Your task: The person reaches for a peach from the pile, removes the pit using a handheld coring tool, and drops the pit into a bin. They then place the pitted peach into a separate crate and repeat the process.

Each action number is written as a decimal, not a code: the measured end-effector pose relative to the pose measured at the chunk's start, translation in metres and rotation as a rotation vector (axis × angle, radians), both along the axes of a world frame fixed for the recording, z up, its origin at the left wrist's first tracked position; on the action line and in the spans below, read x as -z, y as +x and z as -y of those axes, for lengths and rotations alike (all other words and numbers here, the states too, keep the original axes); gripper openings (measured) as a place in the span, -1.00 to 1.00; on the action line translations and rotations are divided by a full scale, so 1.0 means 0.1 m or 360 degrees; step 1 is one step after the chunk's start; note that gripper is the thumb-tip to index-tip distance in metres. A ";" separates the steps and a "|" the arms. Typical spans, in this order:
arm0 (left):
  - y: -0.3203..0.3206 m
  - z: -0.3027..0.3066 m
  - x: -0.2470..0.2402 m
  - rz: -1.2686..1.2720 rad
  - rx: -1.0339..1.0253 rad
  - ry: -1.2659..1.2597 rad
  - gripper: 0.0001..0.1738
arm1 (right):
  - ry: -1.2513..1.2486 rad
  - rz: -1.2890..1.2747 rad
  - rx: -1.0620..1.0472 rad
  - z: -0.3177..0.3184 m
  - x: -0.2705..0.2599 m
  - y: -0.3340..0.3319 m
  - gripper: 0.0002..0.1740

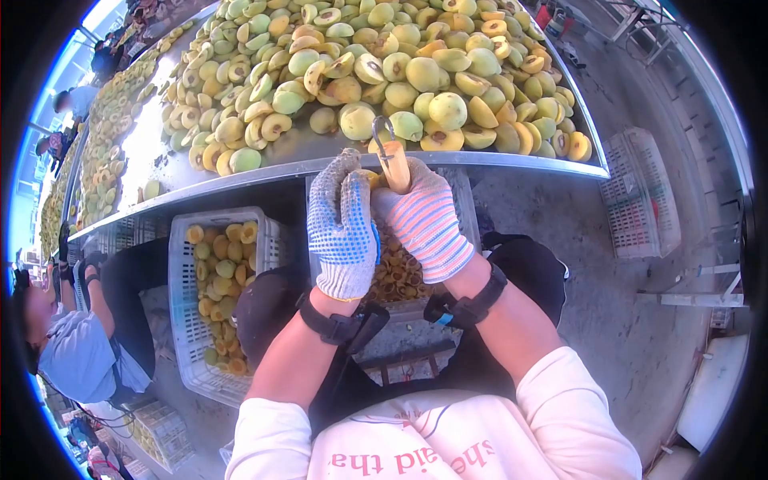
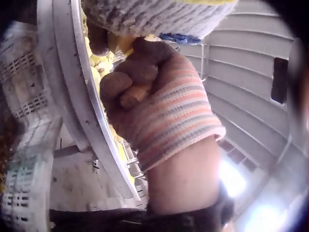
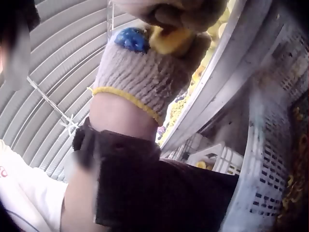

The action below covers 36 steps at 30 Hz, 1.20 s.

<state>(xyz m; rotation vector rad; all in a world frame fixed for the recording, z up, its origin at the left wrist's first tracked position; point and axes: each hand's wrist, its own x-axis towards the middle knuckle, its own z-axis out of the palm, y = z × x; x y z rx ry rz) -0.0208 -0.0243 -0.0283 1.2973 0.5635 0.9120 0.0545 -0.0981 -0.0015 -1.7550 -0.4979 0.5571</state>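
Observation:
My left hand (image 1: 344, 228), in a white glove with blue dots, holds a yellow peach half (image 3: 174, 42) close to the table's front edge. Only part of the fruit shows between the two gloves. My right hand (image 1: 430, 220), in a striped glove, grips the wooden handle of a pitting tool (image 1: 394, 166); its bent metal loop points toward the heap. The handle's end (image 2: 131, 98) sticks out of the right fist in the left wrist view. Both hands meet just in front of a large heap of halved yellow-green peaches (image 1: 384, 72).
A metal-edged table (image 1: 304, 170) carries the heap. Below the hands stands a crate with brown pits and scraps (image 1: 400, 276). A white crate (image 1: 182, 304) of peach halves stands at the left, another crate (image 1: 640, 192) at the right. A second person (image 1: 84, 352) sits at far left.

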 end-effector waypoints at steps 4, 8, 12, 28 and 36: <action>0.02 -0.09 0.02 0.0345 0.0180 -0.0795 -0.67 | 0.0130 0.0053 -0.0155 -0.07 0.07 -0.13 -0.67; -0.05 -0.34 -0.09 0.0599 0.0461 -0.1114 -0.61 | 0.0091 0.0051 -0.0423 0.25 -0.10 0.01 -0.64; -0.11 -0.38 -0.17 0.0676 0.0646 -0.1048 -0.58 | 0.0242 0.0323 -0.0113 0.32 -0.19 0.04 -0.60; 0.01 0.05 -0.02 -0.0053 0.0230 -0.0083 -0.65 | -0.0073 0.0580 0.0019 0.20 0.03 0.07 -0.71; 0.03 0.00 0.05 0.0190 0.0200 -0.0664 -0.65 | -0.0280 0.0871 -0.0051 0.12 0.06 -0.02 -0.75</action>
